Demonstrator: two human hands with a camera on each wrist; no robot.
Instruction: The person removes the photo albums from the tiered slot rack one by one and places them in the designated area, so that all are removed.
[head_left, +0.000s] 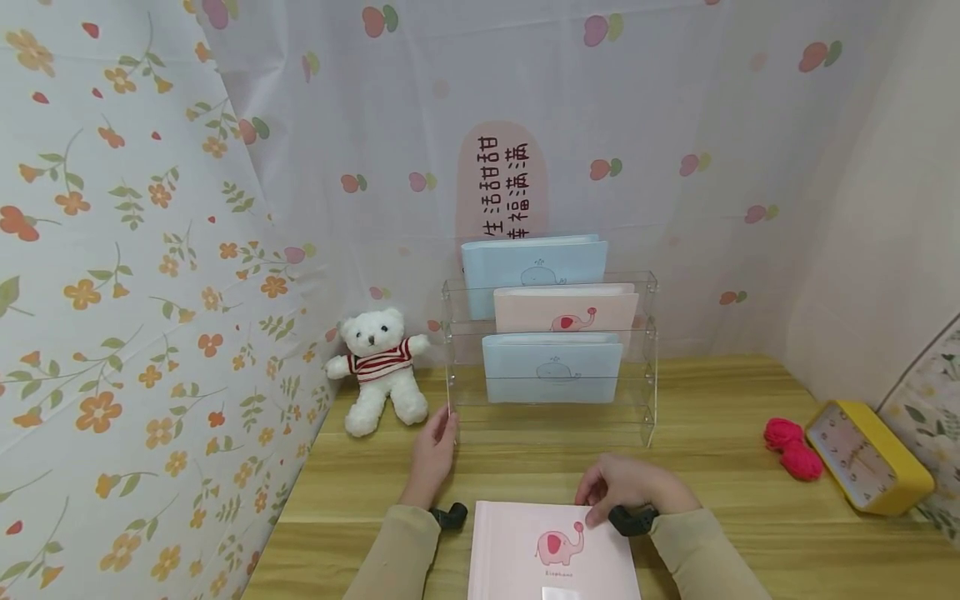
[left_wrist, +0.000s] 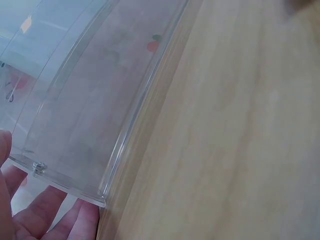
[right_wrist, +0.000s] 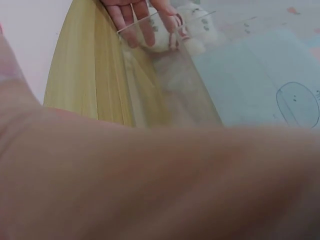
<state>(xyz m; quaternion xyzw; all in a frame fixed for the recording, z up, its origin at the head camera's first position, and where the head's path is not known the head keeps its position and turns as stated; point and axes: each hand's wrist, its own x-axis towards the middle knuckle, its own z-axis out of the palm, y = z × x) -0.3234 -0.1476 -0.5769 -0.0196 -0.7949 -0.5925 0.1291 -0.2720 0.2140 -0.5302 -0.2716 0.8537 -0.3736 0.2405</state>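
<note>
A clear acrylic rack (head_left: 551,423) stands on the table with two pale blue whale albums and one pink elephant album in its tiers. My left hand (head_left: 435,446) touches the rack's left side panel from outside; in the left wrist view its fingers (left_wrist: 42,212) lie along the panel's edge. A pink photo album (head_left: 517,546) with an elephant on its cover lies flat at the front edge of the view. My right hand (head_left: 626,483) pinches this album's upper right corner, thumb on the cover. In the right wrist view, the hand's own blurred skin hides its fingertips.
A white teddy bear (head_left: 382,375) in a striped sweater sits left of the rack. At the right are a yellow clock (head_left: 870,458) and a bright pink bundle (head_left: 793,450). A patterned curtain (head_left: 375,167) hangs behind the wooden table (head_left: 720,433).
</note>
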